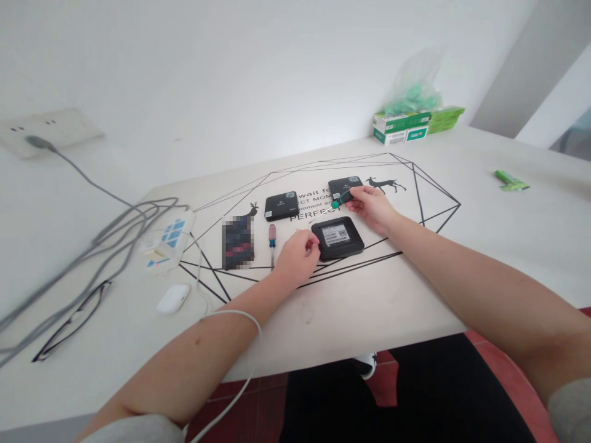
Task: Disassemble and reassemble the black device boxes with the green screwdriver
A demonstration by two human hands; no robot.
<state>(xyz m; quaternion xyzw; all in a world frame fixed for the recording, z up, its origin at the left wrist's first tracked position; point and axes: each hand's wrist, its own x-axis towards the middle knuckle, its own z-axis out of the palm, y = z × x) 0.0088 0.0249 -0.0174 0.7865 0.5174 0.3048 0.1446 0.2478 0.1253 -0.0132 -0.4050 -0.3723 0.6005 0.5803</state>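
My right hand (372,208) is closed round the dark and green handle of a screwdriver (341,200). Its thin shaft points left and down, above the far left corner of a square black plastic box (355,237). A white printed label (335,234) shows in the recessed face of this box, which lies flat on the table. At the box's left edge, my left hand (302,252) has its fingers curled and pressed together; what is between them, if anything, is hidden. A second screwdriver (272,234), with a reddish and blue handle, lies left of that hand.
Two similar black boxes, one on the left (281,205) and one behind (344,184), lie farther back. A pixelated dark object (238,242), white earbud case (173,298), power strip (168,240), cables and glasses (74,320) are left. Green-white cartons (401,126) stand back right; a green wrapper (511,181) lies right.
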